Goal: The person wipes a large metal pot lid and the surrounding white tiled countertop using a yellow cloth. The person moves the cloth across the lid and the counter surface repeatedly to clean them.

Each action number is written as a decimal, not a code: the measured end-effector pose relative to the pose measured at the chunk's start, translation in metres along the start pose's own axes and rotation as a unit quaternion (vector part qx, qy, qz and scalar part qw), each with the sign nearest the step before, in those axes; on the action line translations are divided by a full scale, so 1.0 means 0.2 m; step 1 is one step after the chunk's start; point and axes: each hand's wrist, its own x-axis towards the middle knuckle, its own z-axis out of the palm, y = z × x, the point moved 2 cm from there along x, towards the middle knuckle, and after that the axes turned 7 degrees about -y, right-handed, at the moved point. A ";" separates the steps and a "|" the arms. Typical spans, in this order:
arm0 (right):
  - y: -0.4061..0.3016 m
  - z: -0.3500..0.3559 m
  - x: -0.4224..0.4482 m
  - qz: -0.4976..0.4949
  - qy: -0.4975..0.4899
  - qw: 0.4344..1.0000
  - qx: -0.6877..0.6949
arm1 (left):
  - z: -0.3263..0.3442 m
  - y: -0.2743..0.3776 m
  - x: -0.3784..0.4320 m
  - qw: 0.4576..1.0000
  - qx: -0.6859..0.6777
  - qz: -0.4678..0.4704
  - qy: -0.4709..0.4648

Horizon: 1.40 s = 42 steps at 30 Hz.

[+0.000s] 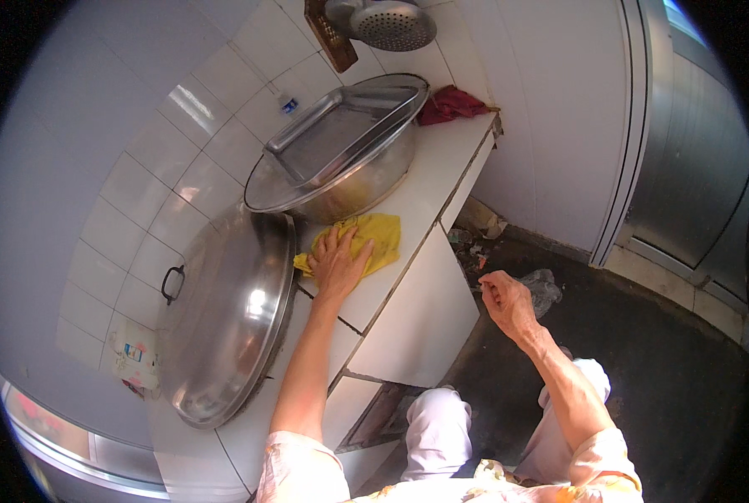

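My left hand (338, 261) presses flat on a yellow cloth (384, 236) spread on the white tiled counter (437, 151). The cloth lies just in front of a large steel basin (374, 182), which has a rectangular metal tray (349, 126) resting across its top. To the left of that hand, a big domed metal lid (223, 314) with a dark handle covers part of the counter. My right hand (506, 302) hangs over the dark floor, away from the counter, its fingers curled; whether it holds anything small cannot be told.
A dark red cloth (453, 105) lies at the counter's far end. A perforated metal ladle (393, 26) hangs on the wall above. A clear plastic bag (541, 292) and scraps lie on the floor. A white container (134, 355) stands beside the lid. A metal door (683, 170) is at right.
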 end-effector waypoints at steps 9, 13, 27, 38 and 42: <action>-0.06 0.13 -0.04 -0.029 -0.025 0.999 0.031 | -0.12 -0.04 -0.56 0.986 0.006 0.161 -0.039; -0.12 0.09 -0.08 -0.061 -0.066 0.996 0.022 | -0.18 -0.12 -0.75 0.985 0.010 0.155 -0.070; -0.07 0.05 0.02 -0.021 -0.039 0.999 -0.007 | 0.11 0.51 0.14 0.982 0.006 0.190 0.014; -0.02 0.11 0.01 -0.017 -0.036 0.999 -0.005 | -0.09 0.23 -0.45 0.963 -0.009 0.265 -0.049; 0.00 0.13 -0.02 -0.048 -0.033 0.998 -0.023 | -0.24 -0.01 -0.85 0.970 -0.008 0.221 -0.103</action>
